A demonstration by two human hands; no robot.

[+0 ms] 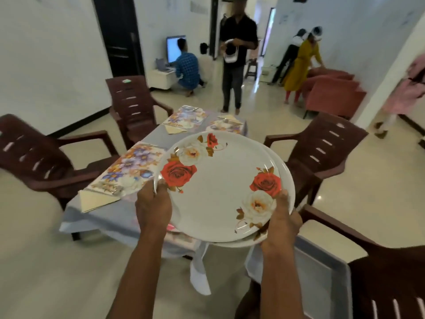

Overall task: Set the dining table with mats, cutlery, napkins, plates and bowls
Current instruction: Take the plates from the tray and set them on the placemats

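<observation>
**Over the near end of the table, a stack of plates held in both hands**

At the left rim, the left hand (pixel 153 203) pinches the stack of plates (pixel 218 187), thumb laid on top of the edge and fingers curled underneath, out of sight. The right hand (pixel 282 224) does the same at the right rim, its thumb beside a printed white rose. Two opposed grips look like the way to keep a wide, likely slippery load level. Offset rims at the right and bottom show at least two plates in the stack; the exact count cannot be told.

The stack hangs above the near end of the table (pixel 103 221), touching nothing, and hides the near right place. Three floral mats show past it. The near left mat (pixel 134 165) has a cream napkin (pixel 96 200) at its near corner. The far left mat (pixel 186 117) and the far right mat (pixel 226 127) each have a folded napkin beside them. Something shiny lies on the near left mat, probably cutlery, but it is too blurred to be sure. No plate stands on any visible mat, so laying plates seems to be the step in hand, with bowls to follow.

Brown chairs (pixel 135 104) stand round the table, and a grey tray (pixel 322 270) sits low at the right. Other people are farther back in the room.
</observation>
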